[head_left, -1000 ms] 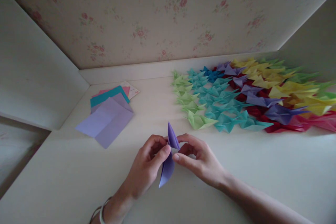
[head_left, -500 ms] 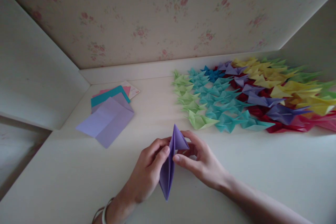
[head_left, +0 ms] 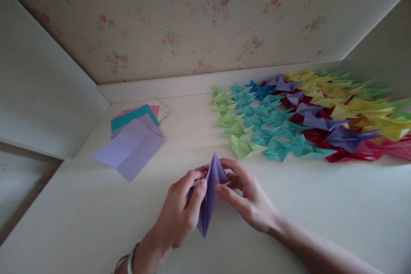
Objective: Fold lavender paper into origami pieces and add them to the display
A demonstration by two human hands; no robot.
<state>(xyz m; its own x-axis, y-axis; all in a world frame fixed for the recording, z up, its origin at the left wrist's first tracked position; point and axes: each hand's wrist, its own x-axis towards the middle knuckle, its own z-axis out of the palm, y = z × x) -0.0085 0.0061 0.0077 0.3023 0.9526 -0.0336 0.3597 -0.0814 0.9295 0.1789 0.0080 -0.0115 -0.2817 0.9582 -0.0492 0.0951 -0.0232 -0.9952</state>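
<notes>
Holding: left hand, grip clamped on the paper's left side.
Right hand: at the paper's right edge; cannot tell whether its grip is closed.
Paper: between both hands, over the desk, long axis running front to back.
Nearer: left hand.

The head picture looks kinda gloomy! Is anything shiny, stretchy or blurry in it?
Head view: soft, dim light, no harsh glare on the white table; head view: the flowered wallpaper is darker toward the upper left; head view: the pink folded paper at the right edge looks stretched; head view: left hand, right hand and purple paper look fairly clear.
</notes>
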